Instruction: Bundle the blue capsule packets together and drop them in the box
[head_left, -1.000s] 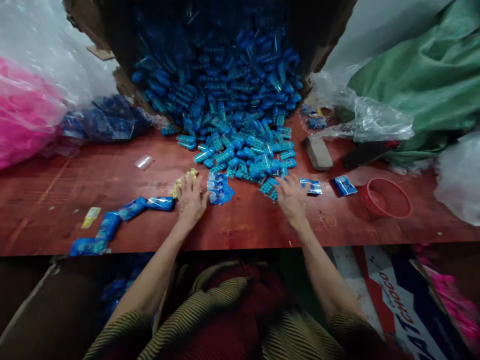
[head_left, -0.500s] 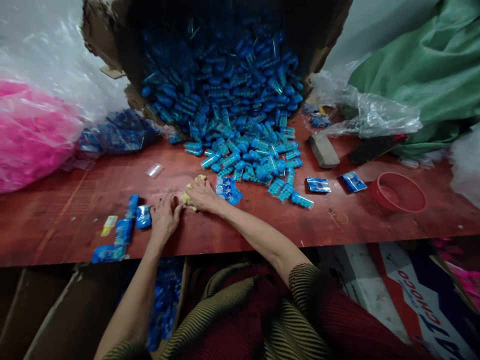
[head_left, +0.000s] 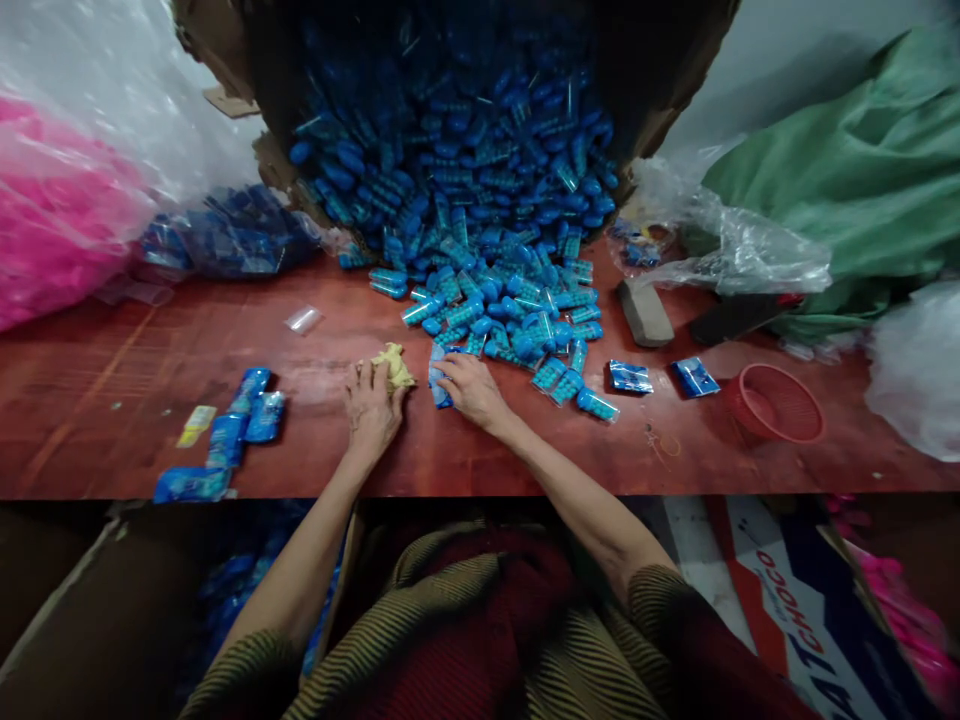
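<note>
My left hand [head_left: 373, 408] lies on the table with its fingers bent over the edge of a crumpled yellow cloth [head_left: 395, 366]. Just to its right, my right hand [head_left: 478, 392] has its fingertips closed on flat blue printed wrappers [head_left: 437, 378], which it partly covers. Behind them spreads a heap of small clear bottles with blue caps [head_left: 517, 310], filled with turquoise balls. Several blue-wrapped packs [head_left: 226, 440] lie left of my hands, beside a small yellow-and-white packet [head_left: 196, 425].
A torn cardboard box [head_left: 679, 95] tips its bottles onto the red table [head_left: 315, 465]. Two blue packets [head_left: 630, 377], a grey block [head_left: 646, 313] and a red plastic basket [head_left: 776, 403] are on the right. A bag of pink pieces [head_left: 60, 215] stands at left.
My right hand has moved off the yellow cloth, rightward onto the blue wrappers. My left hand has come right, onto the cloth. The view has shifted slightly.
</note>
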